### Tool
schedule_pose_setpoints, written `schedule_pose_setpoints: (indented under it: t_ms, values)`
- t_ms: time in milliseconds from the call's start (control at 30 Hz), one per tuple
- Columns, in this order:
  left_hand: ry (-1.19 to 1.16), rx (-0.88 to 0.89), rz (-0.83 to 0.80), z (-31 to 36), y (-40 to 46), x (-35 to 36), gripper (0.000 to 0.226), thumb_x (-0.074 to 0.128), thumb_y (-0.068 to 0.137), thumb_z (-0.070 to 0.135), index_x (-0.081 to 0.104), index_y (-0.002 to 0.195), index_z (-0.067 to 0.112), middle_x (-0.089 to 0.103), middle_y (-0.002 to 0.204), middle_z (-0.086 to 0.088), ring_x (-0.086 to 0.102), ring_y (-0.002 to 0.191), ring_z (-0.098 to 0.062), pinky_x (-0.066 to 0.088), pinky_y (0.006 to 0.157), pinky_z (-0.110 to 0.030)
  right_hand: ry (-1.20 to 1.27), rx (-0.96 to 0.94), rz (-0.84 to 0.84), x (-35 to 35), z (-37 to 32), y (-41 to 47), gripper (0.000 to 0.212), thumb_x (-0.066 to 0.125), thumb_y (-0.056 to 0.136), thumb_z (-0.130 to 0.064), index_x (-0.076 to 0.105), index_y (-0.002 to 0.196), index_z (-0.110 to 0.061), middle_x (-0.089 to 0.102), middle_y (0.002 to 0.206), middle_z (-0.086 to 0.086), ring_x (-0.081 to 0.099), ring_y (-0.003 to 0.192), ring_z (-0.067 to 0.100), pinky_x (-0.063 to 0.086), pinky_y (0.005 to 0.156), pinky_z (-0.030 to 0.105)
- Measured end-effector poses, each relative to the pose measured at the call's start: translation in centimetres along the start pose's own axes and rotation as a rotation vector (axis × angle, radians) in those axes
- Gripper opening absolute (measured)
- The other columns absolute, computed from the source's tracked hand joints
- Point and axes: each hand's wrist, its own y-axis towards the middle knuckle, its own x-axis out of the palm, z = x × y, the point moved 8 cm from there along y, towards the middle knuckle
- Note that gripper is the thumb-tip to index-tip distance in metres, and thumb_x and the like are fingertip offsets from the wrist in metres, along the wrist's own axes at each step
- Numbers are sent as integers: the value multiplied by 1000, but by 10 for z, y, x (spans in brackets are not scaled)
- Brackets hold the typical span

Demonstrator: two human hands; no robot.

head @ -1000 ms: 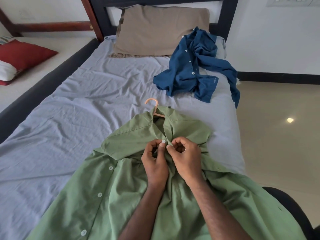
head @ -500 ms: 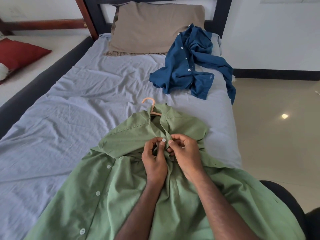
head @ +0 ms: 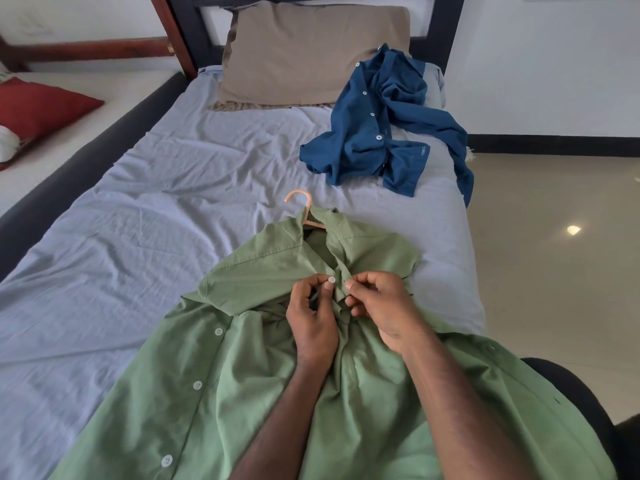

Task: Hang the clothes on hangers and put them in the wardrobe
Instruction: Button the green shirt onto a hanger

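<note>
1. Shirt, green [head: 242,393], lies flat on the bed [head: 138,209], spread from mid-bed down to the near edge, collar pointing toward the head end. Peach hanger [head: 300,206] is already inside it; only the hook and a bit of the shoulder bar show at the collar.
2. Left hand [head: 313,323] pinches the button-side placket just below the collar, with a white top button [head: 331,279] at the fingertips. Right hand [head: 381,306] pinches the opposite placket edge, fingers curled on the cloth. Buttonhole itself not visible.
3. Step in hand, as judged: fastening the top button so the shirt won't slide off the hanger.
4. To do it well: keep both edges taut and overlapped, tilt the button on edge, push it through the hole with the left thumb, pull the hole edge over it with the right fingers. Don't tug toward the near edge, or the collar could drag off the hanger bar.
5. Lower buttons [head: 197,385] are undone along the left flap; one fastened button likely suffices.
6. Check that the collar sits centred round the hook before lifting.
7. Blue shirt [head: 377,133] lies crumpled near the far right corner of the bed beside the pillow [head: 304,53], not yet hung. Wardrobe not in view.
</note>
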Motion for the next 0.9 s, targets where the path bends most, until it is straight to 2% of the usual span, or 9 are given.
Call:
schedule_pose_setpoints:
  t_ms: [100,300,400,500,767,900]
  values:
    - [-6,-5,-8,0,0,0,3,66,95,7,68,96,10,71,93,3,67,91,-16,52,81,-28,103,43,-74,9,2,-3,12,62,96,1,68,86,0,66,70,7,65,63,13,58,62,24]
    - [-36,-26,-23,-2,-1,-1,7,62,96,5,68,97,8,71,92,2,67,89,-14,53,82,-28,1,-33,11,12,1,-3,13,63,97,-6,69,90,3,70,73,12,67,63,14,59,67,32]
    - [-36,-25,-43,-3,-1,0,7,63,96,6,68,97,10,71,92,1,68,88,-18,56,79,-36,-112,-139,85,11,-4,-5,13,65,96,-12,69,88,-3,73,77,11,70,65,14,60,62,28]
    - [10,11,-54,-1,-1,1,7,66,94,8,70,96,13,70,91,1,68,85,-18,56,77,-38,-72,-178,130,9,-5,-6,11,66,96,-11,69,87,-6,71,77,8,67,64,12,58,60,26]
    - [39,-20,-11,-3,-1,1,4,71,91,9,72,93,13,71,88,4,68,83,-14,56,75,-31,12,-195,159,6,-1,-5,8,70,93,-9,74,86,-8,69,70,4,65,64,13,57,59,29]
    - [41,-41,7,-5,-1,-1,6,74,89,8,74,91,13,72,86,5,69,82,-14,57,75,-31,26,-191,159,6,1,-6,6,72,92,-8,75,87,-9,73,74,7,67,66,16,57,58,28]
